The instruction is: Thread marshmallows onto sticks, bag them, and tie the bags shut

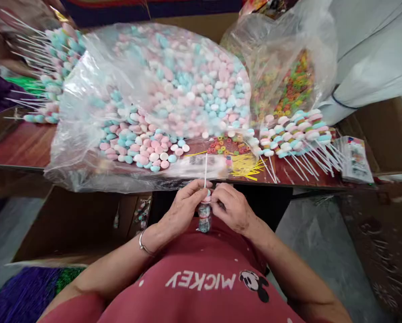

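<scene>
In front of my body I hold a marshmallow skewer [206, 170] with its white stick pointing toward the table. Its sweets sit inside a small clear printed plastic bag [204, 217] that hangs toward my shirt. My left hand [186, 202] is closed, thumb and fingers pinching the skewer where the stick meets the top sweet. From the other side, my right hand [232, 207] is closed with its fingertips at the mouth of the bag. Pink and blue marshmallow shows between the two hands. Fingers partly hide the bag's opening.
A big clear sack of pastel marshmallows [187, 85] covers the table's middle. Cereal rings [295, 85] fill another sack. Finished skewers [298, 132] lie right, beside flat printed bags [355, 159]; more skewers [53, 67] lie left. Yellow ties [248, 166] rest near the edge. A cardboard box [76, 224] stands below.
</scene>
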{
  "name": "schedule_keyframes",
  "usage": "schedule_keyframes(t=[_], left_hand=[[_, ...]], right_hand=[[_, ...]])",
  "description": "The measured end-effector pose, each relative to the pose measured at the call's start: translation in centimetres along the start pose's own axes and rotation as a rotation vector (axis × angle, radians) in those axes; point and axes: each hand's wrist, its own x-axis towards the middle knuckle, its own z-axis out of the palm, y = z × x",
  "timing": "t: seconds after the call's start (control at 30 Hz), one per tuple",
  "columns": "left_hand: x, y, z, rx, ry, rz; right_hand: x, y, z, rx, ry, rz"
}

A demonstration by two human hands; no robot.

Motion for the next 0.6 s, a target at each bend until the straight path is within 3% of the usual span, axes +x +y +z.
schedule_keyframes(t=[0.2,0.4,0.6], left_hand=[[0.5,0.2,-0.2,-0.060,-0.048,-0.041],[0.7,0.6,-0.1,0.089,-0.056,0.036],[0.9,0.9,-0.2,0.212,-0.026,0.124]], right_hand=[[-0.4,0.2,1.1,-0.282,0.173,-0.122],[-1.2,0.3,2.4,-0.234,0.388,-0.256],[-1.1,-0.2,3.2,-0.093,0.364,-0.119]])
